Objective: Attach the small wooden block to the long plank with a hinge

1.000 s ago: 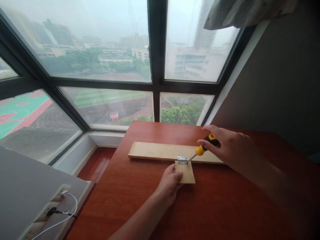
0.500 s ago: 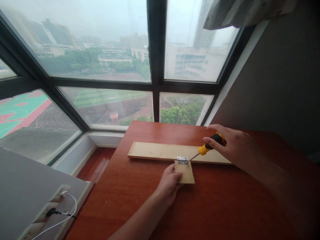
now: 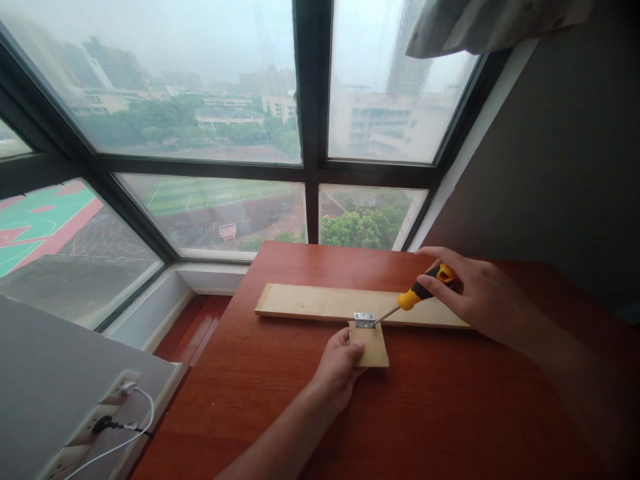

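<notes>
My left hand (image 3: 341, 367) grips a small wooden board (image 3: 371, 349) by its left edge, thumb on top. A silver metal hinge (image 3: 365, 320) lies across the board's far end, one leaf on the small board and the other reaching toward a long wooden plank (image 3: 310, 301) behind it. My right hand (image 3: 467, 283) is closed around the yellow and black handle of a screwdriver (image 3: 411, 297). The shaft slants down to the left, and its tip meets the hinge's near right corner. Any screw under the tip is too small to make out.
Everything rests on a reddish-brown wooden table (image 3: 240, 413). Large windows (image 3: 200, 87) rise behind it. At the lower left, wall sockets (image 3: 95, 427) hold plugs with a white cable (image 3: 150, 407). A grey cloth (image 3: 480, 30) hangs at the upper right.
My right hand has shifted slightly right, and its fingers sit differently around the screwdriver handle, which shows more yellow at the end. The tip stays on the hinge; my left hand is still.
</notes>
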Demonstrator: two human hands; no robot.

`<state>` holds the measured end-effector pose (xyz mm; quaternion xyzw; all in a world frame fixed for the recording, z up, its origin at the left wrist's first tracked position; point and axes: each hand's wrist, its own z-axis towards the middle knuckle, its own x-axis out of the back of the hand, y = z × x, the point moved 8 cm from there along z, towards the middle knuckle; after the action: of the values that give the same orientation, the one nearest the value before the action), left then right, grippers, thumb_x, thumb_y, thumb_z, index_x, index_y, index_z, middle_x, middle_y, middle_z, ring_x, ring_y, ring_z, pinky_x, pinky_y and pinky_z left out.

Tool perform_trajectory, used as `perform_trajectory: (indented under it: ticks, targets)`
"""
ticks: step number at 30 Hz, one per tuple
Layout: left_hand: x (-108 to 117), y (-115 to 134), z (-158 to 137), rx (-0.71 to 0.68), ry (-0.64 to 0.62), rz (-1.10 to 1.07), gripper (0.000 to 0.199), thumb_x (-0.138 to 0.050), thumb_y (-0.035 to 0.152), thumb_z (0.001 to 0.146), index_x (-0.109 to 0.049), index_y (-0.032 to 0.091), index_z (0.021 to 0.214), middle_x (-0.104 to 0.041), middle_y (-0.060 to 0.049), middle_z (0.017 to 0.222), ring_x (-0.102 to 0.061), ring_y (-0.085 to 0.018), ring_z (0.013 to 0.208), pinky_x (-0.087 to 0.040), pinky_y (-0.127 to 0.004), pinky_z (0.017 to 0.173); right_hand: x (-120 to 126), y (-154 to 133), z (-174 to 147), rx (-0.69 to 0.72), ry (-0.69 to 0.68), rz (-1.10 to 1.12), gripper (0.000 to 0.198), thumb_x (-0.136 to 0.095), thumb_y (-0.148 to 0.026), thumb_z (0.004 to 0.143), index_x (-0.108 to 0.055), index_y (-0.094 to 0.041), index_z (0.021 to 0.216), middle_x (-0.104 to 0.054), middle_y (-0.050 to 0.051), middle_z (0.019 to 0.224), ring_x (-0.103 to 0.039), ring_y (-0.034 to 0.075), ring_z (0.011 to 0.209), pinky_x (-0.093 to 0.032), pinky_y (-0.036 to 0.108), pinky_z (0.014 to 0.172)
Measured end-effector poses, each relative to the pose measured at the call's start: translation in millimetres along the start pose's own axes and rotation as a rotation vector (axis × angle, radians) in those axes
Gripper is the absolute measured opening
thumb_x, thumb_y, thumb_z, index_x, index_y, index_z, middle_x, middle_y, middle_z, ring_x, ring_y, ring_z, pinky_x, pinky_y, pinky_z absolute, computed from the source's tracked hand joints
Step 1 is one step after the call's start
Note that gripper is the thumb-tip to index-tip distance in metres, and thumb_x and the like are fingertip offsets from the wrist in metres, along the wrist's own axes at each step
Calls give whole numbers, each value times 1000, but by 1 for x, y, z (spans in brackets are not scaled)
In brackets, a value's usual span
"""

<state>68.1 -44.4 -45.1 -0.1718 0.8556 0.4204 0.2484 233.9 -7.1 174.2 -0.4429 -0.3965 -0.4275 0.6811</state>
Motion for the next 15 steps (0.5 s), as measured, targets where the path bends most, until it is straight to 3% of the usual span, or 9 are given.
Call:
perform_trajectory:
  ticks: [4,9,11,15]
  targets:
    - [0,0,1,-2,-1,-3,29,-61,7,68,-60,12,96,-69,-12,94,-65,-20,79,-52,-31,71,-1,4,0,-28,24,-105,33,-47,-51,89,-63,-29,109,-71,1,83,-65,22,71,-41,30,58]
    - [0,-1,2,-4,-6,3,26,-59,6,68,-58,12,94,-69,-11,93,-65,-19,78,-53,-31,70,-4,14,0,-160,-62,-221,38,-45,-60,86,-65,-28,80,-63,0,58,-59,21,56,-32,28,49]
    - [0,-1,2,-5,-7,4,26,-59,5,68,-58,12,94,-69,-11,92,-65,-19,78,-53,-31,70,-3,13,0,-145,-82,-165,33,-47,-55,86,-64,-27,83,-66,1,65,-60,21,59,-35,28,50]
    - [1,-1,2,-7,-5,1,27,-59,6,68,-59,12,95,-69,-11,92,-65,-20,77,-53,-31,70,-7,0,-1,19,-174,189,24,-51,-38,86,-59,-25,104,-69,4,103,-65,19,81,-47,27,63]
